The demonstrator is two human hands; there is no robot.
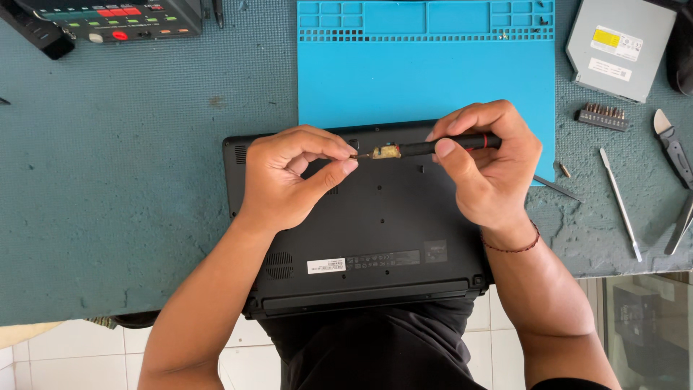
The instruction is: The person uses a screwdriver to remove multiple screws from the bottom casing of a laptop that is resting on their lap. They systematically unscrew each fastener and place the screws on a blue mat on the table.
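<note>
Looked like an electronics repair bench. The worn teal bench top point(130, 188) carried a blue silicone repair mat point(426, 79) with parts compartments along its top edge. Upper left sat a control unit point(115, 18) with coloured buttons (kind unclear). At right lay a removed optical drive point(621, 47), a block of driver bits point(603, 115), a metal spudger point(621, 206) and pliers point(678, 180). At centre was a black laptop point(361, 238), underside up. White floor tiles point(65, 350) showed lower left.
</note>
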